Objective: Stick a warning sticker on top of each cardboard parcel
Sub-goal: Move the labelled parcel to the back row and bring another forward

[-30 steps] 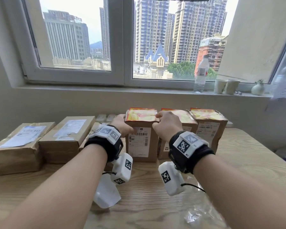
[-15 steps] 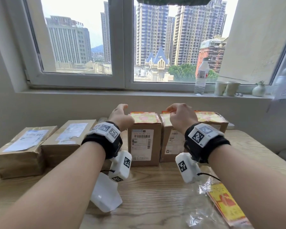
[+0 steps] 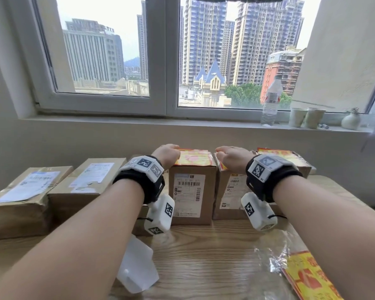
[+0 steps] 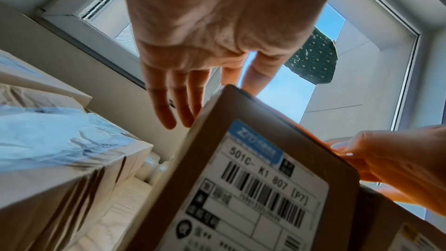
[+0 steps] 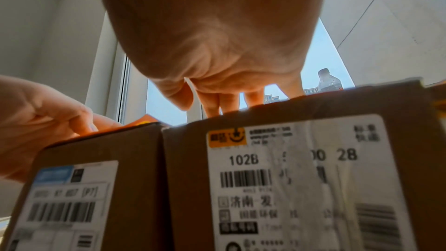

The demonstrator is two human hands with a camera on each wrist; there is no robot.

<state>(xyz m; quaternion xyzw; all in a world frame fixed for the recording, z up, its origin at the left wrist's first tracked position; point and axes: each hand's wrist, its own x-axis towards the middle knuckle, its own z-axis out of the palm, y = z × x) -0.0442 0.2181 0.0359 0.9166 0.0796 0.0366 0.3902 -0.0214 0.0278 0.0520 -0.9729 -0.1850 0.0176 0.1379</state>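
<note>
Since the frame half a second earlier, both hands have slid toward the far edge of the parcel tops, and the view has tipped down slightly, so more of the spare sticker sheets at the lower right shows. The left hand now sits at the far left corner of the upright middle parcel, fingers loosely extended and apart, the tips over the corner of the yellow-and-red warning sticker that lies on its top. It probably rests there to rub the sticker's edge flat. The left wrist view shows those fingers straight, clamped on nothing.

The right hand hovers at the gap between this parcel and the neighbouring upright parcel. Its fingers reach down to that parcel's top edge; whether they pinch a sticker edge or only press it, I cannot tell. A third upright parcel farther right also carries a sticker.

The upright parcels stand touching in a row, which keeps them steady under pressing. Two flat parcels on the left of the wooden table show only white shipping labels, so they likely remain to be done. The spare sticker sheets, in clear wrap, lie near the right forearm, within easy reach.
</note>
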